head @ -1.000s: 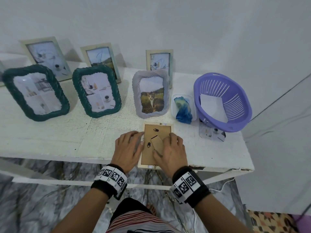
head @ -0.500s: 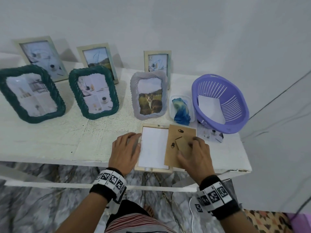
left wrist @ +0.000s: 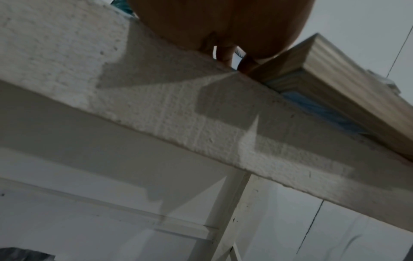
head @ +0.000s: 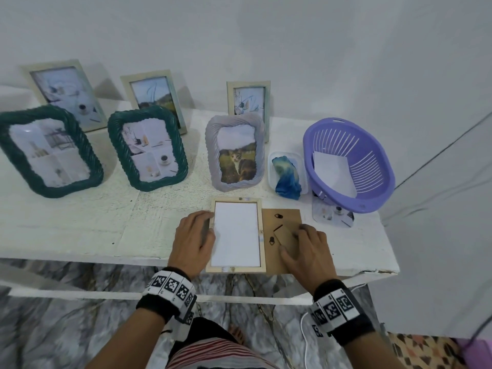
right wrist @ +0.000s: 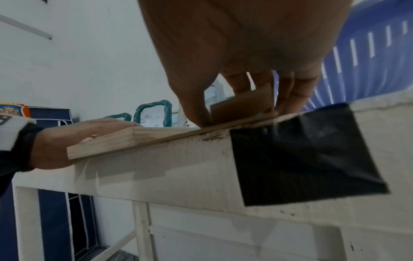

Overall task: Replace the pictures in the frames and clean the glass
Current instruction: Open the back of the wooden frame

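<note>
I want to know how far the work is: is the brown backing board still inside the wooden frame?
No, the backing board lies flat on the table, right of the wooden frame.

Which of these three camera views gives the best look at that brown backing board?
The head view: the whole backing board lies flat beside the wooden frame. The right wrist view shows only its thin edge and raised stand, pinched by the right hand. The left wrist view misses it.
</note>
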{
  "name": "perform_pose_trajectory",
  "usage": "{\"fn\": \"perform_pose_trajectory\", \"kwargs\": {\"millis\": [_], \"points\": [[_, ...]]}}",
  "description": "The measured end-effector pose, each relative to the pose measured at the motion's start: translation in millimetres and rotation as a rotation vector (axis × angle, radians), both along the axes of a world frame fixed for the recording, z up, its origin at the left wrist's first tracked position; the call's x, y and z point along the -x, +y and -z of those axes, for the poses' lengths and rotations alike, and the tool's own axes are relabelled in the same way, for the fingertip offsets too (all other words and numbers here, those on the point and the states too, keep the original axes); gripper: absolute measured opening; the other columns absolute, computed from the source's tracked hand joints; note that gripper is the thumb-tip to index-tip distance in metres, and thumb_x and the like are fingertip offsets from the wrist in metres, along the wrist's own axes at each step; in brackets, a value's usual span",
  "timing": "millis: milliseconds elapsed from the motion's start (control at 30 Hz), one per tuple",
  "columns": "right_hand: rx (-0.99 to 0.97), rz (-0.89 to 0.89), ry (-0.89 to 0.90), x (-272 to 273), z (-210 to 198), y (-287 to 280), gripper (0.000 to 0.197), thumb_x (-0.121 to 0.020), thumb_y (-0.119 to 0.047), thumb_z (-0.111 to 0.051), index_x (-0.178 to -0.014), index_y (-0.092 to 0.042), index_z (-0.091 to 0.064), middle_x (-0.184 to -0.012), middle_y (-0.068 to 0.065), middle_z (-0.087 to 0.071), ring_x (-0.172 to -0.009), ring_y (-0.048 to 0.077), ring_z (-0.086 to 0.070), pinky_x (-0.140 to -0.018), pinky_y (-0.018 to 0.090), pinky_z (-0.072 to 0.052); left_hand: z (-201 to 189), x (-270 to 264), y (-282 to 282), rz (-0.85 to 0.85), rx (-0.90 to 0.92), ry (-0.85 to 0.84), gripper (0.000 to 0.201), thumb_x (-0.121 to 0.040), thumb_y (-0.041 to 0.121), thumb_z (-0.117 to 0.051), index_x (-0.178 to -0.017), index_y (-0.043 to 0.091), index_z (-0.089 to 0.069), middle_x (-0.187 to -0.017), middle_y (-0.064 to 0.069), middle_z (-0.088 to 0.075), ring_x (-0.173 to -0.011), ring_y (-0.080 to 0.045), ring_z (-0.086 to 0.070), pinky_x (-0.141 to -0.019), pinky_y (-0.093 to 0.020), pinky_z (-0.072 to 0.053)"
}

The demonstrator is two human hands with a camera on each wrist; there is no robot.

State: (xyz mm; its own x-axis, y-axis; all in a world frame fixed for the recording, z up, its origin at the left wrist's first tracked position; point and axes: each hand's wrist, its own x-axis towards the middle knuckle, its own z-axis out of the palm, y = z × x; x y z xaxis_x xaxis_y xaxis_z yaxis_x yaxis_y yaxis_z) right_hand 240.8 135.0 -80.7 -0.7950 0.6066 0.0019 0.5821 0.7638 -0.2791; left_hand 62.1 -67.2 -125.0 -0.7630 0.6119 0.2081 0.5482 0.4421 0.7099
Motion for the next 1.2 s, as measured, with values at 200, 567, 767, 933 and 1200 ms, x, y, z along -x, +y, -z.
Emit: {"fn": "perform_pose_trajectory", "kwargs": {"millis": [200, 567, 767, 933, 1200], "points": [[0.004, -0.098, 0.089, 26.7, -8.7, -13.4, 0.054, -0.085, -0.053, -0.045, -0.118, -0.011, -0.054, -0.130, 0.015, -0.051, -0.112, 0.035, -0.048, -0.093, 0.043, -0.044, -0.4, -0.8, 0.9, -0.001, -0.009, -0.004, 0.045, -0.090, 0.033, -0.037, -0.124, 0.013, -0.058, -0.127, -0.003, -0.057, -0.113, -0.021, -0.050, -0.097, -0.045, -0.044], [0.084, -0.343, -0.242, 71.9, 1.4, -49.1, 0.115, -0.060, -0.093, -0.039, -0.151, -0.040, 0.006, -0.158, 0.021, 0.011, -0.145, 0.039, 0.011, -0.116, 0.052, 0.001, -2.3, -1.2, 1.3, -0.012, -0.011, -0.016, 0.043, -0.088, 0.031, -0.037, -0.124, 0.017, -0.057, -0.125, 0.001, -0.056, -0.112, -0.017, -0.049, -0.097, -0.041, -0.042], [0.053, -0.354, -0.289, 80.5, 1.5, -47.2, 0.127, -0.051, -0.097, -0.035, -0.152, -0.033, 0.006, -0.157, 0.023, 0.013, -0.144, 0.040, 0.017, -0.116, 0.055, 0.005, -3.5, -1.3, 0.5, -0.007, 0.003, -0.029, 0.044, -0.088, 0.031, -0.036, -0.124, 0.016, -0.057, -0.126, -0.001, -0.056, -0.113, -0.020, -0.050, -0.097, -0.043, -0.043], [0.090, -0.354, -0.309, 84.1, -5.9, -48.1, 0.128, -0.058, -0.091, -0.048, -0.153, -0.025, 0.007, -0.157, 0.024, 0.014, -0.143, 0.041, 0.016, -0.115, 0.053, 0.004, -5.2, -1.0, 0.2, 0.001, 0.006, -0.029, 0.045, -0.089, 0.032, -0.036, -0.124, 0.015, -0.057, -0.127, -0.002, -0.056, -0.114, -0.021, -0.050, -0.097, -0.042, -0.042], [0.088, -0.314, -0.287, 86.6, -14.3, -49.6, 0.122, -0.066, -0.084, -0.053, -0.153, -0.020, 0.003, -0.159, 0.020, -0.001, -0.144, 0.040, -0.004, -0.116, 0.050, -0.010, -8.9, -2.2, -1.0, 0.016, 0.004, -0.048, 0.046, -0.089, 0.034, -0.035, -0.129, 0.018, -0.053, -0.127, -0.001, -0.055, -0.112, -0.019, -0.048, -0.097, -0.043, -0.042]]}}
